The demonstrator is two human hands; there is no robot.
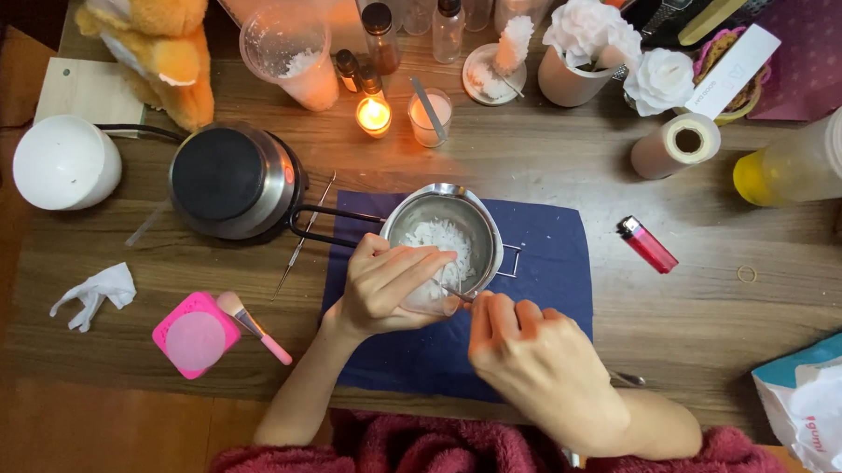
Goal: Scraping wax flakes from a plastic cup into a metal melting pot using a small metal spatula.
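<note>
1. Head view looks straight down on a wooden table [567,157] where a small metal pot [442,228] sits on a dark blue cloth [552,251], near the table's middle.
2. This pot is round, with a shiny steel wall and a dark wire handle running off to the left; white wax flakes [440,240] lie heaped inside it, loose and chunky, filling much of the bottom.
3. Over the pot's near rim, the left hand [385,286] is curled around a small clear cup [430,297], fingers wrapped closed on it, tipping it at the pot's edge.
4. Just to the right of it, the right hand [532,354] is pinched shut on a thin metal tool [456,292], whose tip reaches into the cup's mouth; what kind of tool it is cannot be made out.
5. Both hands touch or nearly touch each other at the pot's near edge.
6. Left of the pot stands a round black hot plate [232,178], close to the pot's handle.
7. Behind the pot, a lit candle [373,115] glows beside a small glass [430,117] of pale wax.
8. To the right, a pink lighter [647,243] lies on the bare wood, well apart from the cloth's edge.
9. At the left, a pink square container [196,334] and a makeup brush [253,326] lie together.
</note>
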